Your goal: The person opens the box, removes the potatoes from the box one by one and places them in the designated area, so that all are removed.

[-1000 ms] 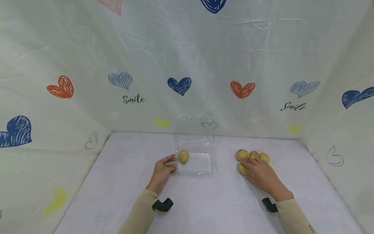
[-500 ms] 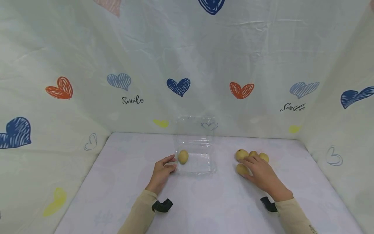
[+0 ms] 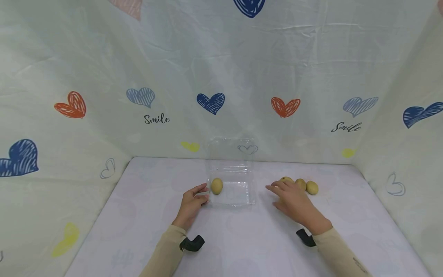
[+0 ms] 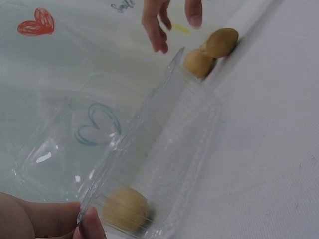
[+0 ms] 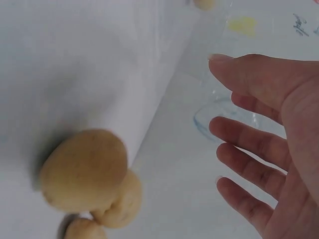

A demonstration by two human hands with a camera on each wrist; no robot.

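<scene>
A clear plastic clamshell box [image 3: 232, 204] lies on the table with its lid [image 3: 232, 154] raised at the back. Inside, against the left wall, rests one potato [image 3: 217, 186]. My left hand [image 3: 191, 206] pinches the box's left rim between thumb and finger. To the right of the box, my right hand [image 3: 295, 204] hovers with spread, relaxed fingers and nothing in its grasp. Just behind it are potatoes, among them a middle potato [image 3: 300, 184] and a right-hand potato [image 3: 312, 187]. The right wrist view shows a large potato [image 5: 84, 169] beside the hand; in the head view the hand seems to cover it.
A white cloth covers the table [image 3: 235, 246]. Behind it and at both sides rise pale curtains [image 3: 249, 69] printed with hearts and "Smile". The lid stands close to the back curtain.
My right hand has moved left, off the front potato that its fingers were touching, and its fingers have spread. The left hand stays on the box rim.
</scene>
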